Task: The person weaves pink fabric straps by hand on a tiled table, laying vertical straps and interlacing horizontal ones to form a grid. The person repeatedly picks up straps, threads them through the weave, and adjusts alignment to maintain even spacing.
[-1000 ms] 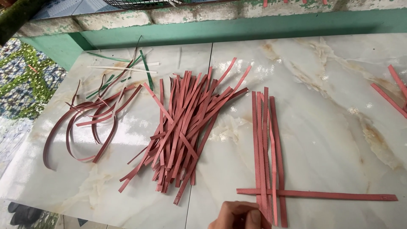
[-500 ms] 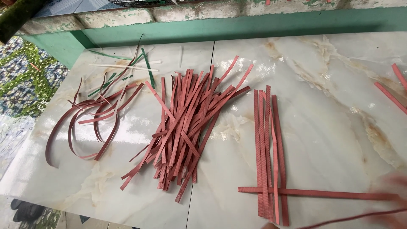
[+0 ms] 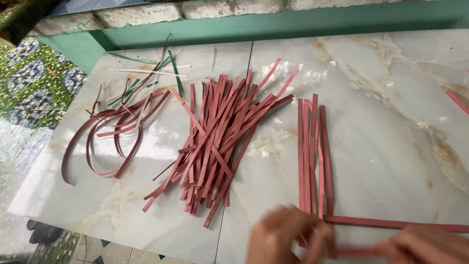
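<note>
Four red strips (image 3: 312, 156) lie side by side, running away from the viewer, on a marbled table (image 3: 391, 122); their near ends meet a cross strip (image 3: 395, 224) laid flat at right angles, which reaches to the right edge of the view. The left hand (image 3: 286, 237), blurred, rests on the near ends of the parallel strips, its fingers bent over them; how tightly it grips cannot be told. The right hand (image 3: 425, 247), also blurred, sits at the lower right, just below the cross strip, and appears to pinch a short red piece (image 3: 356, 253) that spans the gap between the two hands; its degree of closure cannot be told. Left of the parallel strips lies a loose pile (image 3: 220, 142) of red strips, crossing one another at shallow angles. Farther left are curved strips (image 3: 112, 142), darker red, bowed into open loops. Behind them lie thin green and pale slivers (image 3: 151, 73). No container is in view. A single red strip (image 3: 457, 101) lies at the far right edge.
</note>
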